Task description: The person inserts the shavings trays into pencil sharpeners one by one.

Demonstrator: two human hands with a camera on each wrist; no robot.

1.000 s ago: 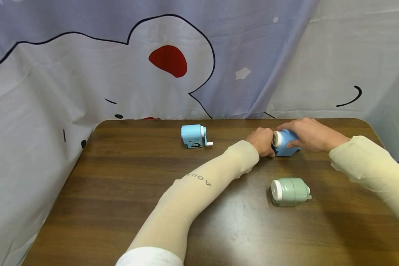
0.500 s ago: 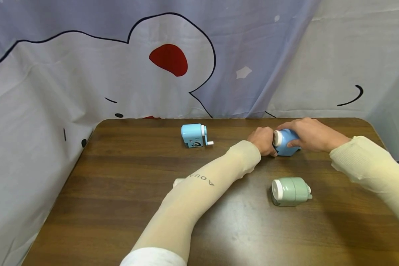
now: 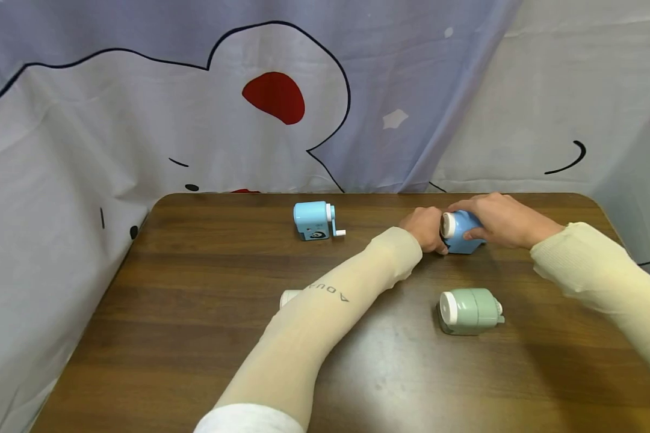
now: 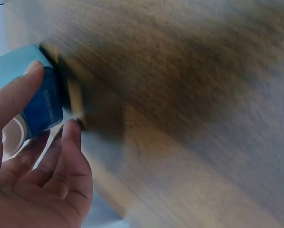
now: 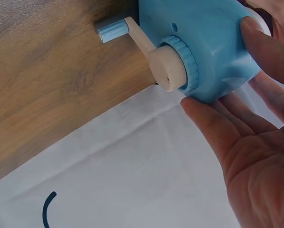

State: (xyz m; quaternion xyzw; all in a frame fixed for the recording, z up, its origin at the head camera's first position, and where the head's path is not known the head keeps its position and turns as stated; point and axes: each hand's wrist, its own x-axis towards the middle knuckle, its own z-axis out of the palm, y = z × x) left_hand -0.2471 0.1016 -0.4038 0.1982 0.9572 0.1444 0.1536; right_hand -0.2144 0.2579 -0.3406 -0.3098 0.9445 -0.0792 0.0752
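At the table's far right, a blue crank pencil sharpener (image 3: 464, 233) stands between both hands. My right hand (image 3: 506, 221) grips its body from the right, the thumb on the near side. In the right wrist view the white crank (image 5: 168, 69) points away from the palm. My left hand (image 3: 425, 229) is at the sharpener's front end. Its thumb (image 4: 25, 88) presses on the dark blue front part (image 4: 44, 104), and the curled fingers lie around the white ring (image 4: 14, 136). Fingertip contact below is partly hidden.
A light blue pencil sharpener (image 3: 312, 221) with a white-tipped crank stands at the back, left of centre. A green sharpener (image 3: 470, 311) is nearer, at right. Something cream-coloured (image 3: 289, 297) is mostly hidden by the left sleeve. A printed curtain (image 3: 195, 120) hangs behind the table (image 3: 184, 337).
Both hands keep their hold on the blue sharpener. The left forearm has shifted slightly right, uncovering the cream-coloured thing's edge. The view has moved slightly.
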